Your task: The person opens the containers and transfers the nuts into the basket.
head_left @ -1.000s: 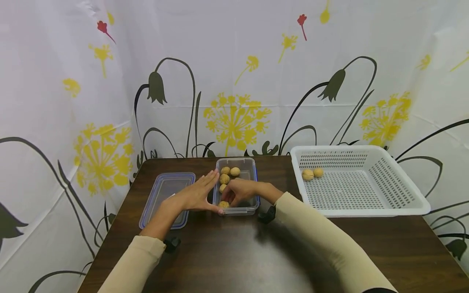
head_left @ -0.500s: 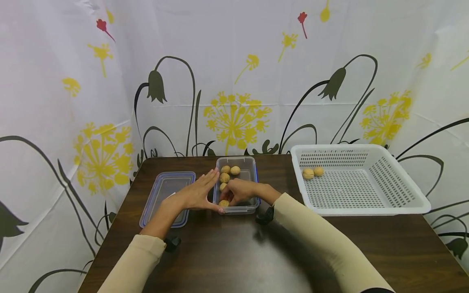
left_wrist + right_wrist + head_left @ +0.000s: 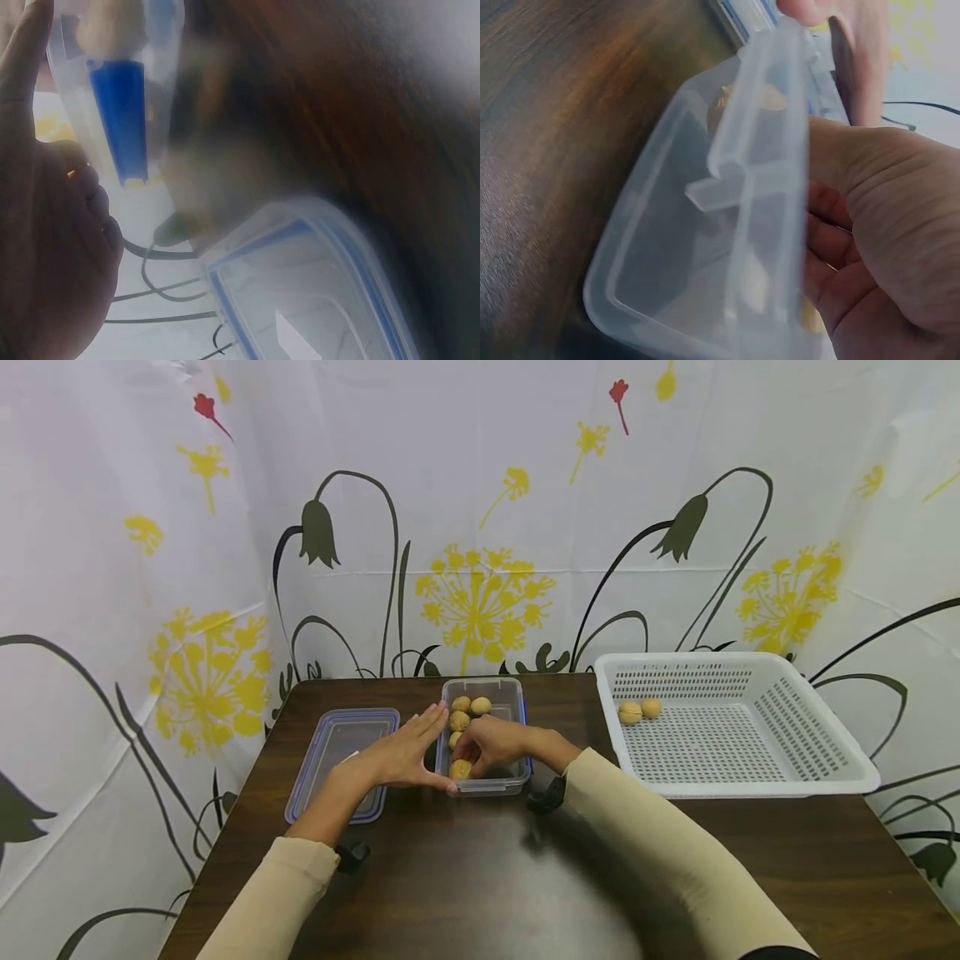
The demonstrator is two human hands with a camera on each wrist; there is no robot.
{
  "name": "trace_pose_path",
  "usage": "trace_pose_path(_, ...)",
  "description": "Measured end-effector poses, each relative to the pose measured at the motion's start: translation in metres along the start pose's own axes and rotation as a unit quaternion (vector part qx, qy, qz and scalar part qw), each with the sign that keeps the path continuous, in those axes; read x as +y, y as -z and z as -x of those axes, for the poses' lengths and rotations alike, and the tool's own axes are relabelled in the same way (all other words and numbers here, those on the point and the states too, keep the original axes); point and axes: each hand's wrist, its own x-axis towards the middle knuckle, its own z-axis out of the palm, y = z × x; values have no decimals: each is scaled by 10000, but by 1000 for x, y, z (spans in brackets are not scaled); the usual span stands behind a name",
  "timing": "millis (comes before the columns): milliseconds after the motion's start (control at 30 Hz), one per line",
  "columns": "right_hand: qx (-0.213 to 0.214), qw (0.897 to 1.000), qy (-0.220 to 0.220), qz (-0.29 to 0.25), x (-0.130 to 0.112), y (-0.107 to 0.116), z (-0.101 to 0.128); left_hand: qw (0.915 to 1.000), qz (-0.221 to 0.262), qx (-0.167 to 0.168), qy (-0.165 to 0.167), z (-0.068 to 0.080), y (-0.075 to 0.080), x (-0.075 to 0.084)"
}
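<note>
A clear plastic container (image 3: 491,789) with blue clips stands near the table's back edge. Several walnuts (image 3: 459,721) lie along its left side and back. My right hand (image 3: 495,743) reaches inside, its curled fingers holding a walnut (image 3: 461,769) at the front left corner. In the right wrist view that walnut (image 3: 718,109) shows partly through the clear wall. With fingers extended, my left hand (image 3: 401,757) rests against the container's left side, its thumb at the front left corner. In the left wrist view a blue clip (image 3: 121,120) hangs down beside the left hand.
A clear lid (image 3: 341,743) with a blue seal lies left of the container, partly under the left forearm. To the right stands a white perforated basket (image 3: 750,792) with two walnuts (image 3: 640,711) at its left side. A flowered curtain (image 3: 480,527) hangs behind the table.
The walnut at the front left corner has shifted slightly, with the right fingers still at it. The left hand stays at the container's side. The view has tilted a little.
</note>
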Motion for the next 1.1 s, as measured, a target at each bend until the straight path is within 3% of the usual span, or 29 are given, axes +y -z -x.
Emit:
trace_pose_path(267, 152, 9995, -218, 141, -7, 20, 11, 10000, 32, 35, -17, -1, -3, -2)
trace_pose_path(433, 237, 9996, -113, 104, -14, 34, 19, 9999, 62, 79, 22, 0, -1, -1)
trace_pose_path(800, 346, 9992, -3, -220, -15, 60, 45, 10000, 2, 57, 67, -1, -4, -4)
trace_pose_path(1100, 622, 9964, -218, -531, -14, 81, 76, 9999, 29, 76, 68, -2, -3, -2)
